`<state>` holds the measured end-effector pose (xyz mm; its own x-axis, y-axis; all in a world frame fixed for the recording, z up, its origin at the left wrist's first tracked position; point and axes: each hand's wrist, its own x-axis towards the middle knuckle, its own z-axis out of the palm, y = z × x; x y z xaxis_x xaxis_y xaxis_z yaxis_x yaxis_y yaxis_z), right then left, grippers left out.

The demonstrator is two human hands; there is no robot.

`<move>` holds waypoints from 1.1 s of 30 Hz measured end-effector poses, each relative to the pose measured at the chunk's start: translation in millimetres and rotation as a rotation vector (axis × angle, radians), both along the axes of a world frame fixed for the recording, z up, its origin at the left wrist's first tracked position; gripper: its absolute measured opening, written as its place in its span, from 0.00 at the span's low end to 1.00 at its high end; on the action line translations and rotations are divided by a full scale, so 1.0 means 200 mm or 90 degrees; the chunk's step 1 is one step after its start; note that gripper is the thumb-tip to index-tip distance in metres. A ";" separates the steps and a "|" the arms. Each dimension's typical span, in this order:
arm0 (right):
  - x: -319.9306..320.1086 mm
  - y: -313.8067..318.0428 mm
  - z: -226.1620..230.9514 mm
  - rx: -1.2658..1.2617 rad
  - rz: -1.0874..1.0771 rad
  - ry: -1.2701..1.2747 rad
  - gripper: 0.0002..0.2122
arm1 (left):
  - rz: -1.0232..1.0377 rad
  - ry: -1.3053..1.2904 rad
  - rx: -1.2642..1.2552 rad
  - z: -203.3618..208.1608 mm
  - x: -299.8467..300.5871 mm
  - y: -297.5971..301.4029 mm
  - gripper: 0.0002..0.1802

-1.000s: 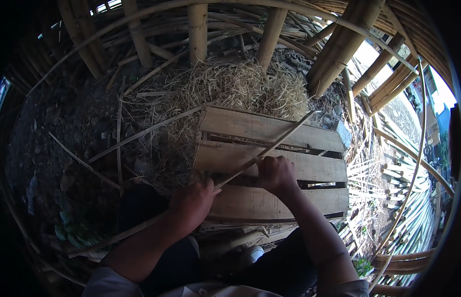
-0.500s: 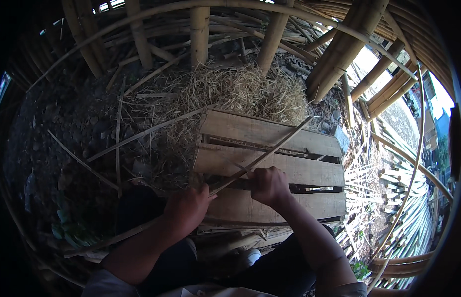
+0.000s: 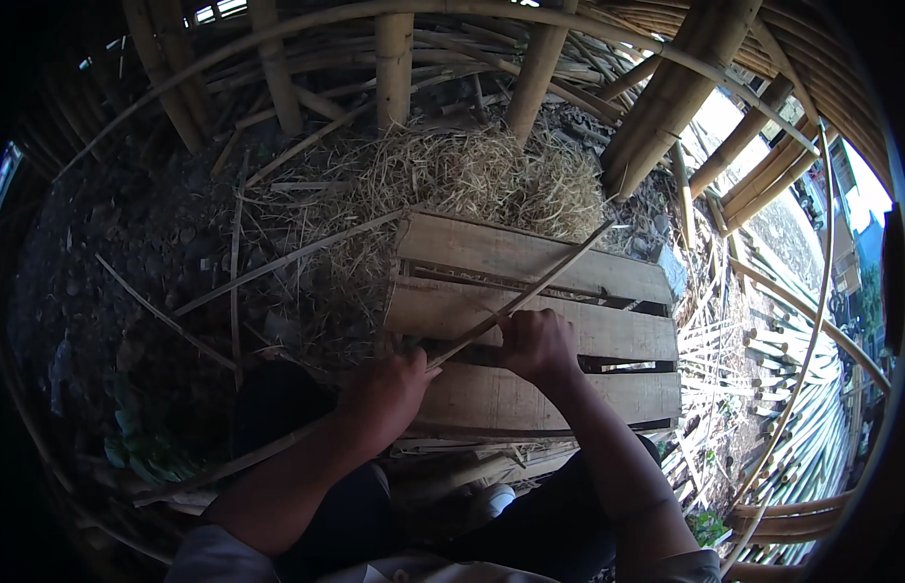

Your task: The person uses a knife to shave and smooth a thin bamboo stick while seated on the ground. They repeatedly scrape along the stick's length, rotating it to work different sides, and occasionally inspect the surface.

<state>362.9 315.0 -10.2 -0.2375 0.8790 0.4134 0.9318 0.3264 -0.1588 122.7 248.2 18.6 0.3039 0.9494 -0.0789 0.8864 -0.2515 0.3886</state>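
A long, narrow bamboo strip (image 3: 540,282) slants over a slatted wooden bench top (image 3: 608,330), its far end up and to the right. My left hand (image 3: 386,394) is closed round the strip's near part, at the bench's left edge. Beside the strip, my right hand (image 3: 540,342) makes a fist farther along it. A thin, blade-like piece (image 3: 489,309) juts from that fist across the strip; its handle, if any, is hidden in the fingers. The strip's tail (image 3: 229,468) seems to run back under my left forearm.
Dry shavings (image 3: 462,180) heap up behind the bench. Thick bamboo posts (image 3: 681,97) stand beyond, with a bent pole across them. Loose strips (image 3: 287,262) lie on the dark ground at left. Many cut bamboo lengths (image 3: 802,389) are spread in sunlight at right.
My right hand has moved slightly up and to the right along the strip. My left hand has shifted a little right, and the strip's far end has dipped slightly left.
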 end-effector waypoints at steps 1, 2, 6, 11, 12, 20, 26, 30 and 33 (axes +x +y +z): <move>0.09 0.04 -0.08 0.100 -0.017 -0.042 0.13 | -0.001 -0.012 0.002 0.01 0.01 0.01 0.18; 0.17 0.07 -0.11 0.199 -0.032 -0.082 0.14 | -0.005 -0.010 0.018 0.00 0.00 0.00 0.18; 0.36 0.13 -0.09 -0.032 -0.047 0.020 0.15 | -0.021 0.013 0.069 -0.02 -0.03 -0.01 0.19; 0.19 0.02 0.01 -0.057 0.137 0.019 0.18 | -0.011 0.002 0.054 -0.03 -0.05 -0.01 0.19; 0.14 -0.02 0.09 -0.144 0.133 0.089 0.18 | -0.007 0.012 0.057 -0.03 -0.05 -0.01 0.19; -0.11 -0.18 -0.05 -0.120 0.028 0.116 0.22 | -0.010 0.048 0.095 -0.07 0.02 0.01 0.17; -0.04 -0.08 -0.12 0.227 0.059 -0.177 0.15 | 0.001 0.057 0.072 -0.07 0.02 0.01 0.17; 0.11 0.01 -0.20 0.388 -0.006 -0.328 0.08 | -0.006 0.040 0.061 -0.02 0.04 0.00 0.16; -0.03 -0.08 -0.16 0.330 0.079 -0.267 0.07 | 0.012 0.024 0.068 -0.01 0.04 -0.02 0.15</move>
<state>356.9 299.3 -41.8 -0.5559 0.5485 0.6246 0.8312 0.3715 0.4136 130.3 245.2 15.6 0.2841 0.9587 0.0119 0.9049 -0.2722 0.3271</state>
